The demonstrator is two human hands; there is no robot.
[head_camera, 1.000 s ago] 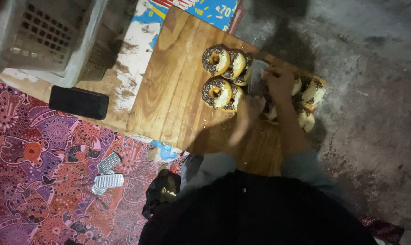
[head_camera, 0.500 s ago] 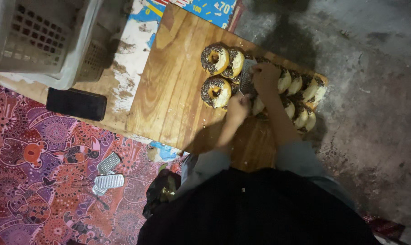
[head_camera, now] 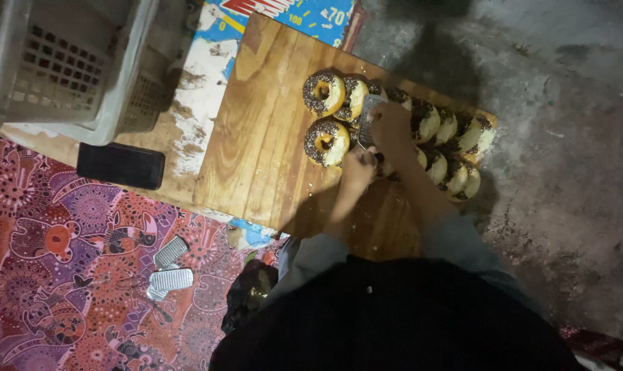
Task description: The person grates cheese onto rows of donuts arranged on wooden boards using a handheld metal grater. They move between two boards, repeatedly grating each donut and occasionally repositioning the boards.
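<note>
- Doughnuts (head_camera: 401, 130): chocolate-sprinkled, set in two rows on the wooden board (head_camera: 270, 158), toward its 2 o'clock corner.
- Your right hand (head_camera: 392, 124) holds a small metal grater (head_camera: 368, 115) over the rows.
- Your left hand (head_camera: 359, 172) is closed at the near row; what it pinches cannot be told.
- Black phone (head_camera: 121, 165): at 9 o'clock from the board.

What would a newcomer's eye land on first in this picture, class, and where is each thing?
Two rows of ring doughnuts topped with dark sprinkles lie along the far right part of the brown wooden board. Both hands meet over them: the right hand holds a small metal grater, the left hand just below. A flat black rectangular phone lies left of the board.
</note>
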